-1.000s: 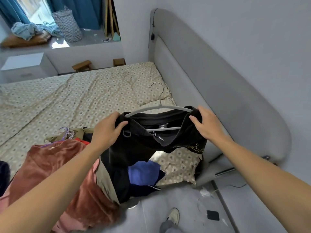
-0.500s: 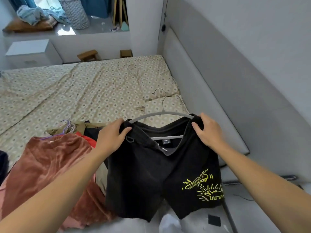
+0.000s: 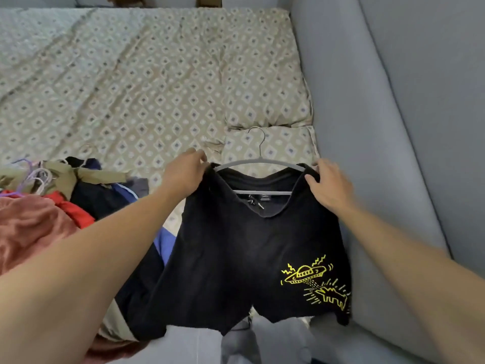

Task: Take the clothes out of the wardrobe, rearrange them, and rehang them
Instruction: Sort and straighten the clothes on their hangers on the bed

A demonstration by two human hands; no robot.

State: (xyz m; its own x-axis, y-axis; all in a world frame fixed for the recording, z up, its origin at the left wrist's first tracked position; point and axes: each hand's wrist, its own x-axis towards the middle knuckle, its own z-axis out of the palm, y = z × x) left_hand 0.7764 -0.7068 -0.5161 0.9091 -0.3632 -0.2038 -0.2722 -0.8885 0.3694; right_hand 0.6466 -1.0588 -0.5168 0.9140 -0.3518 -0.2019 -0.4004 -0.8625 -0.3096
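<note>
A pair of black shorts (image 3: pixel 236 258) with a yellow flying-saucer print (image 3: pixel 316 282) on the right leg is held up over the near edge of the bed (image 3: pixel 131 82), hung on a grey hanger (image 3: pixel 258 165) whose metal hook points toward the far side. The left corner of the waistband is pinched in the grip of the left hand (image 3: pixel 183 174), fingers curled over the fabric and the hanger's left shoulder. The right corner is clamped in the grip of the right hand (image 3: pixel 329 189), thumb on the near face of the cloth. The legs of the shorts hang down freely in front of the bed's edge.

To the left, a pile of clothes (image 3: pixel 52 206) lies on the bed: a rust-coloured velvet piece, red, olive, dark blue and black garments, with purple and white hangers (image 3: pixel 34 177) among them. Beyond the shorts, two pillows (image 3: pixel 265 101) in the same diamond-patterned fabric as the sheet are seen against the grey padded headboard (image 3: pixel 367 153) on the right.
</note>
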